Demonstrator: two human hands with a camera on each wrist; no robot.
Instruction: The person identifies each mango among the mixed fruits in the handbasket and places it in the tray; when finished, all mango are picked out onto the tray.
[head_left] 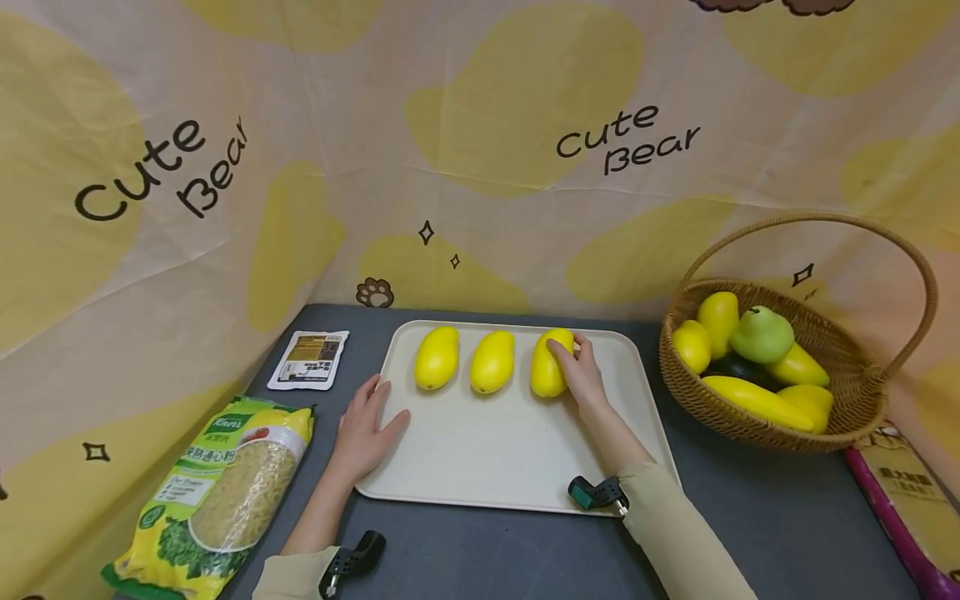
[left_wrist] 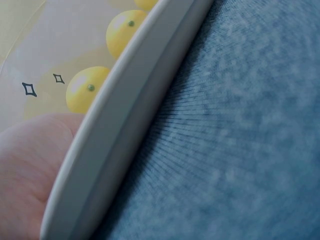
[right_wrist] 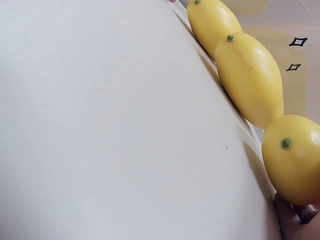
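Three yellow mangoes stand in a row along the far side of a cream tray (head_left: 487,454): a left mango (head_left: 437,358), a middle mango (head_left: 492,363) and a right mango (head_left: 547,371). My right hand (head_left: 588,379) grips the right mango, thumb across its near face and fingers behind its right side. In the right wrist view that held mango (right_wrist: 292,165) shows its green stem end, with fingertips under it. My left hand (head_left: 366,437) rests over the tray's left edge, fingers and thumb spread. The left wrist view shows its palm (left_wrist: 35,165) behind the tray rim (left_wrist: 120,110).
A wicker basket (head_left: 765,429) at right holds a green pear (head_left: 762,335), several yellow fruits and a dark one. A Knorr pasta bag (head_left: 225,492) and a white packet (head_left: 309,360) lie on the left. A purple-edged package (head_left: 903,500) is at far right; a printed cloth (head_left: 510,192) hangs behind.
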